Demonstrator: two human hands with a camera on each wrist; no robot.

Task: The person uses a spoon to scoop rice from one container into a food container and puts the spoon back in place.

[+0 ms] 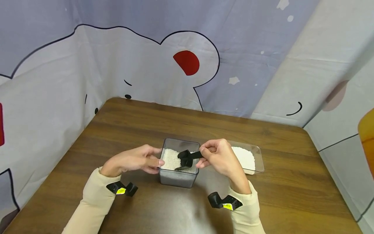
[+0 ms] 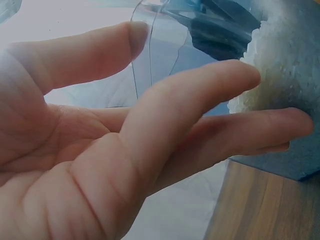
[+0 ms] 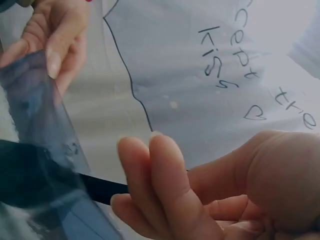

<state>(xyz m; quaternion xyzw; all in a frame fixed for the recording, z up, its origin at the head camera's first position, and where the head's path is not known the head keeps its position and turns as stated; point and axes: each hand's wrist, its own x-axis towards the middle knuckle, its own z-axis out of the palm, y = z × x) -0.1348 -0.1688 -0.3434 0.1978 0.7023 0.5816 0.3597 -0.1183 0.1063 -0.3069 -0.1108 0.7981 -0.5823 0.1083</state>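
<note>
A grey see-through container (image 1: 176,178) stands on the table with whitish, rice-like grains (image 1: 171,158) inside. My left hand (image 1: 137,160) holds it at the left side, thumb over the rim and fingers along the wall. In the left wrist view, fingers of the left hand (image 2: 165,120) lie beside the clear wall and grains. My right hand (image 1: 220,157) pinches the handle of a black scoop (image 1: 187,159), whose head is inside the container at the grains. The right wrist view shows the right hand (image 3: 185,195) and the dark handle (image 3: 105,187) close up.
A clear shallow container (image 1: 258,159) with white grains (image 1: 243,158) stands just right of my right hand, partly hidden by it. Both are on a brown wooden table (image 1: 131,120). Printed cloth (image 1: 140,65) hangs behind the table and at its sides.
</note>
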